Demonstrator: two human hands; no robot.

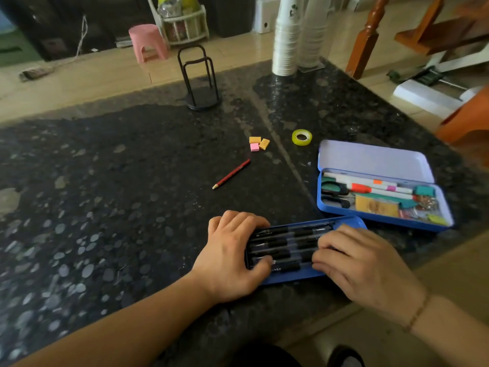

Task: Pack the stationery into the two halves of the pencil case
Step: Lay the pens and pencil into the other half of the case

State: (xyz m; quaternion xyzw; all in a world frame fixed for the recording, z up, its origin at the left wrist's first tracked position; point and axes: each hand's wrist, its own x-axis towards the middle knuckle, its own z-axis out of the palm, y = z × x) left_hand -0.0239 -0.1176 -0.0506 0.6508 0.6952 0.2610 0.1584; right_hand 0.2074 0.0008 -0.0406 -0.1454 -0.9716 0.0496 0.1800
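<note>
Right now both hands are working on the near tray (288, 278) of the pencil case, a shallow blue half lying at the front edge of the desk (132, 181) and filled with a row of black pens (288, 243). The left hand (232, 258) is curling round the tray's left end, fingers over the far rim and thumb pressing on the pen tips. The right hand (362, 263) is resting bent fingers on top of the pens toward the right, pressing rather than gripping them.

The other half, the hinged blue tin (381, 197), is sitting open just beyond, touching or nearly touching the tray's far right corner, already holding scissors, markers, clips and sticky notes. Still loose on the desk are a red pencil (231, 174), three small erasers (258, 144) and a roll of yellow tape (302, 136), all well apart from the hands.

The step appears to be levelling the pens. The likely trouble: the tray is looking crowded, so uneven pressing could be popping a pen up over its neighbours or out across the rim. The tray is also lying close to the desk's edge, so a push toward the person could be tipping it off. The pencil may be finding no room left there.
</note>
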